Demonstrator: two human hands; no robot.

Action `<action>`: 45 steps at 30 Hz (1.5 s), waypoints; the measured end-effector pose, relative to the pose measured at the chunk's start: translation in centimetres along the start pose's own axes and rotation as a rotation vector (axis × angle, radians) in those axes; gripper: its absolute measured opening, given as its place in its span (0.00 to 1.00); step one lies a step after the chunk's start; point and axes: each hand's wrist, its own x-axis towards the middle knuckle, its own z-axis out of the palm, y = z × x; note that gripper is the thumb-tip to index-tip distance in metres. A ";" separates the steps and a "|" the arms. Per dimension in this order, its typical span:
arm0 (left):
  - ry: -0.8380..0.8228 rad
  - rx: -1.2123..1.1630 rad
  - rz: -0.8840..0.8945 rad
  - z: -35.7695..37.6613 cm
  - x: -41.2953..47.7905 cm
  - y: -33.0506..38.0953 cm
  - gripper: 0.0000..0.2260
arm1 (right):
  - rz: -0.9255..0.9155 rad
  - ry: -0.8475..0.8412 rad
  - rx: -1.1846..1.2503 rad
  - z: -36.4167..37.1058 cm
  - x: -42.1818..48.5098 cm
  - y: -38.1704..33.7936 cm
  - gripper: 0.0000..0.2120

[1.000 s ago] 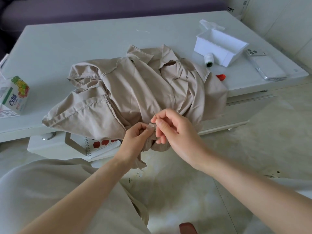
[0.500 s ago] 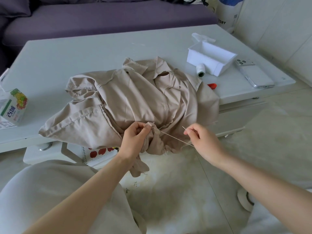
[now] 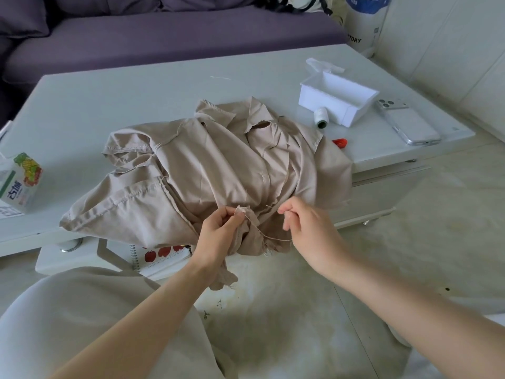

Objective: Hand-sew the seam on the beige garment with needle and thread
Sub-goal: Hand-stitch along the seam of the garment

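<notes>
The left hand (image 3: 218, 233) pinches the frayed seam edge of the crumpled beige garment (image 3: 207, 170). Beside it, the right hand (image 3: 308, 228) pinches a thin needle (image 3: 272, 207), with slack thread (image 3: 273, 237) curving between them.

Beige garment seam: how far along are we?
Done: the thread is already through the fabric edge that the left hand pinches on the beige garment. In hand: the right hand holds the thread's far end, with slack looping between. Left: pull taut and more stitches; how many exist is too small to tell.
</notes>
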 end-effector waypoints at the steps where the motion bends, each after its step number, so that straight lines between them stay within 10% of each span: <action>1: -0.001 0.001 0.000 0.0 -0.1 0.0 0.07 | -0.020 0.004 0.015 0.2 0.1 -0.4 0.09; 26: 0.035 0.069 0.078 -0.4 -0.5 0.1 0.05 | 0.012 -0.089 0.049 1.4 -0.2 -1.9 0.09; 45: 0.093 0.418 0.458 -0.5 -1.8 -0.2 0.10 | -0.016 -0.132 -0.057 2.5 0.0 -3.7 0.05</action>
